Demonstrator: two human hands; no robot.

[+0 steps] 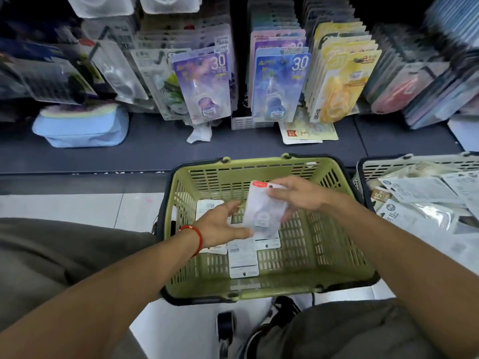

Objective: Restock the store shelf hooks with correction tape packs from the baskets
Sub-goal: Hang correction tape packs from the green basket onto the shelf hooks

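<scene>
Hands: both on one correction tape pack (264,211), held above green basket (344,229).
Left hand (220,225): thumb and fingers spread along pack's lower left edge, touching it; grasp vs. plain support not clear, motion blur.
Right hand (298,194): fingers curled over pack's upper right part, gripping it; fingertips hidden behind the card.
Pack look: pale, semi-clear blister on white card, small red label at top edge, rounded dispenser shape in lower half. Print unreadable, blurred.
Pack axis: long axis runs top to bottom of view, tilted slightly; red-label end points toward shelf (155,149), dispenser end toward the person.
Pack location: mid-air over basket centre, not touching basket floor.
Basket contents: few white-backed packs (243,257) lying flat on the floor, backs up, partly covered by left hand and held pack; exact count not determinable.
Second basket (368,172): pale, at right, cut off by frame edge; heaped with white/silver packs (420,193), text too small to read.
Hooks: hidden behind hanging stock; rows of purple packs (204,86), blue packs (280,86), yellow packs (342,84) hang close side by side. "30" legible on purple and blue fronts.
Left rows: dark, blurred, product type not identifiable.
Shelf items: light blue pouch (80,128) at left; loose card (308,130) flat beneath yellow row.
Wrist: red bracelet (194,237) on left.
Lower frame: trousers and shoe (280,317) partly visible, cut off.
</scene>
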